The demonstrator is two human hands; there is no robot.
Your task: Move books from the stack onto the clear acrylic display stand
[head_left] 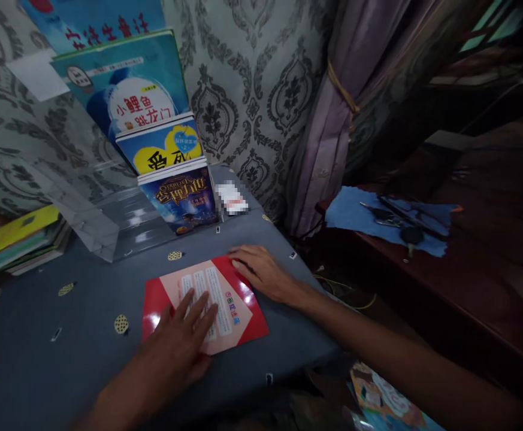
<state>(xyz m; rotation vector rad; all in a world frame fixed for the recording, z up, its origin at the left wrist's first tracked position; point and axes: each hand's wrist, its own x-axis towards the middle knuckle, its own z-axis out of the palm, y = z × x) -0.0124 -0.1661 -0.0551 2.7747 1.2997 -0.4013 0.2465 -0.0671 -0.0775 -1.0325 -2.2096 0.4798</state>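
A thin red and pink booklet lies flat on the blue-grey tablecloth, its printed text turned sideways. Across its left half rests my left hand, fingers spread over the pink page. My right hand lies at the booklet's far right corner, fingers stretched out along the edge and the thumb near the red border. Behind the booklet, a clear plastic rack carries several upright books, the front one a dark blue book.
A stack of books lies at the left. Beside the rack sits a small blurred white item. To the right, a dark red surface bears a blue cloth with keys. A colourful book lies low at the right. Patterned curtains hang behind.
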